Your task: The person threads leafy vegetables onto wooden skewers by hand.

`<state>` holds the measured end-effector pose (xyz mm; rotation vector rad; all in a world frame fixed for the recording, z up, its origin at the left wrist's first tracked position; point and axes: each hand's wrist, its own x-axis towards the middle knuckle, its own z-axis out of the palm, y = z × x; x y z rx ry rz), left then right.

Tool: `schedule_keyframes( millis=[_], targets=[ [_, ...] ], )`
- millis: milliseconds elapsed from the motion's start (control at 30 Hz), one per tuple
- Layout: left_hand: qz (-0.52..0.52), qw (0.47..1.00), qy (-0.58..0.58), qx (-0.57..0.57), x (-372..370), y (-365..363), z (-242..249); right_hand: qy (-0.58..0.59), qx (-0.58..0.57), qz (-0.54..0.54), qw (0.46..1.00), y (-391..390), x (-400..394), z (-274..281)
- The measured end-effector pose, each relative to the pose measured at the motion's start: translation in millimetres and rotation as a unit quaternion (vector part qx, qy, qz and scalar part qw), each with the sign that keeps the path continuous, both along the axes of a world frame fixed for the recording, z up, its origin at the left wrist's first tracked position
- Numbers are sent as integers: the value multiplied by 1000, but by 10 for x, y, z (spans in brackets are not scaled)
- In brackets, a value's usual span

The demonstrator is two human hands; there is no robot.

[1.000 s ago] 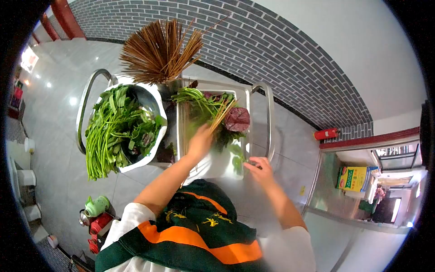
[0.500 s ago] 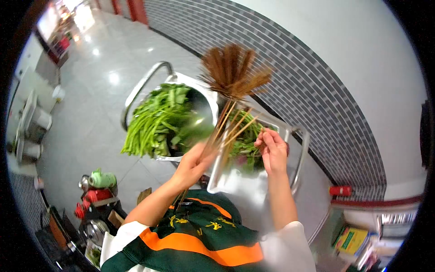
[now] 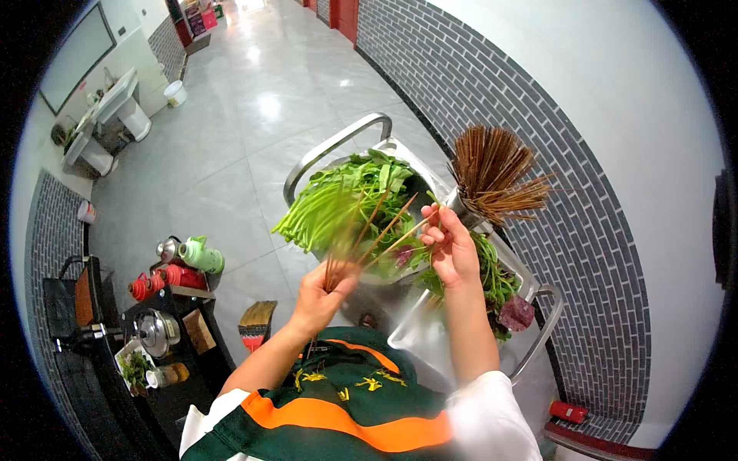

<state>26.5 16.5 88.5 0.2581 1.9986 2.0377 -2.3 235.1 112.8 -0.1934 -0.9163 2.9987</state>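
Near the middle of the frame the left hand [image 3: 319,290] is closed in a fist around the lower ends of a small bundle of bamboo skewers [image 3: 367,234], which fan upward and to the right from the grip. The right hand [image 3: 450,246], just right of centre, has its fingers [image 3: 432,225] pinched together at the tip of one of those skewers; the motion blur makes it hard to tell whether a piece of green leaf is caught in the pinch as well.

Behind the hands, a big metal bowl [image 3: 419,180] is heaped with long-stemmed leafy greens [image 3: 338,203], their stems pointing to the left of the frame. Just right of the bowl, in the upper right of centre, a metal cup holds a thick brush of dark brown skewers [image 3: 492,165] standing upright and splaying out at the top. Below and to the right lies a steel tray [image 3: 423,338] with more greens [image 3: 492,276] and a dark purple leaf [image 3: 516,313] at its far end. Bowl, cup and tray sit on a steel cart with curved handles [image 3: 330,146].

At the lower left a dark worktop [image 3: 115,369] carries a lidded steel pot [image 3: 154,332], with red and green flasks [image 3: 181,265] above it. The person's green and orange apron [image 3: 338,399] fills the bottom of the frame.
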Motion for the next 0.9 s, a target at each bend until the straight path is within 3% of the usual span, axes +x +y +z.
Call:
schedule_keyframes(
  millis=[467, 700, 767, 900],
  targets=[
    [36, 990, 106, -81, -22, -57, -55, 23, 106, -63, 992, -140, -59, 11],
    [37, 987, 104, -116, -52, -64, -97, 8, 134, -78, 988, -234, -99, -67],
    [46, 995, 60, -64, -40, -41, -44, -2, 134, -71, 988, -257, -118, -95],
    [57, 996, 45, -53, -58, -83, -146, -21, 240, -53, 969, -347, -120, -229]
  ],
)
